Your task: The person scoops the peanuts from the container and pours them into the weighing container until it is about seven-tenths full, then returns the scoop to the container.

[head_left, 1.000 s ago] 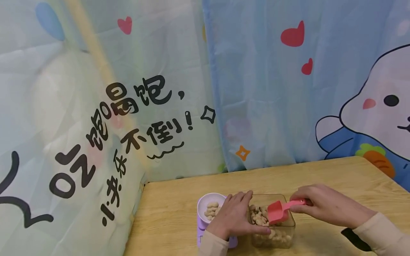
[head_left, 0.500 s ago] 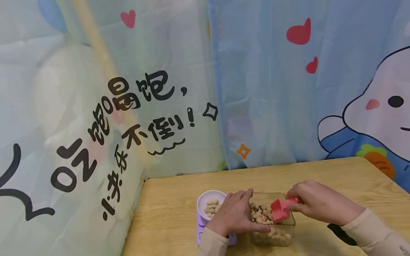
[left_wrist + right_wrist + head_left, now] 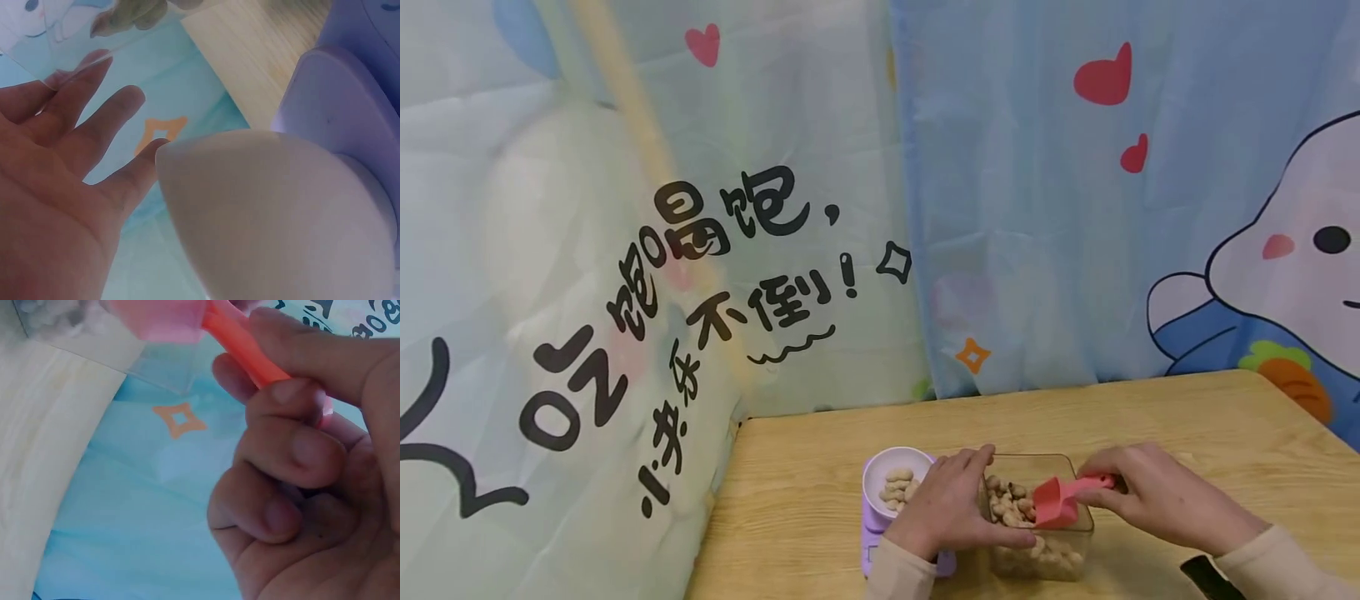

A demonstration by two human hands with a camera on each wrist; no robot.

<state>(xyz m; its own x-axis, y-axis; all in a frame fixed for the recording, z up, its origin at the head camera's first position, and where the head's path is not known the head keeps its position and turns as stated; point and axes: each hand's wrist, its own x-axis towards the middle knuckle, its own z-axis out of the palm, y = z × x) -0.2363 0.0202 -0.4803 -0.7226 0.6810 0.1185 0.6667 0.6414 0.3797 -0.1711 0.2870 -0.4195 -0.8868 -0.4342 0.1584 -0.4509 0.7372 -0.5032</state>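
A clear container (image 3: 1086, 546) holds unshelled peanuts (image 3: 1011, 502). My right hand (image 3: 1165, 500) grips the handle of a pink scoop (image 3: 1054, 502), whose head is down inside the container by its right side, over the nuts. In the right wrist view the fingers (image 3: 281, 459) curl round the handle. My left hand (image 3: 947, 508) rests against the container's left side, its fingers spread and fairly straight and the thumb along the front. The left wrist view has its fingertips at a clear corner (image 3: 56, 81). Left of it, a white bowl (image 3: 874, 477) with several peanuts sits on a purple kitchen scale (image 3: 872, 542).
The wooden table (image 3: 805, 500) carries the scale and container side by side near its front. A patterned curtain (image 3: 1015, 208) hangs along the table's back and left edges. My left wrist is close beside the bowl and partly covers the scale.
The scoop has shifted slightly right inside the container, and its handle shows more again than half a second ago. The right hand drew left, then back right. The left hand stays on the container.
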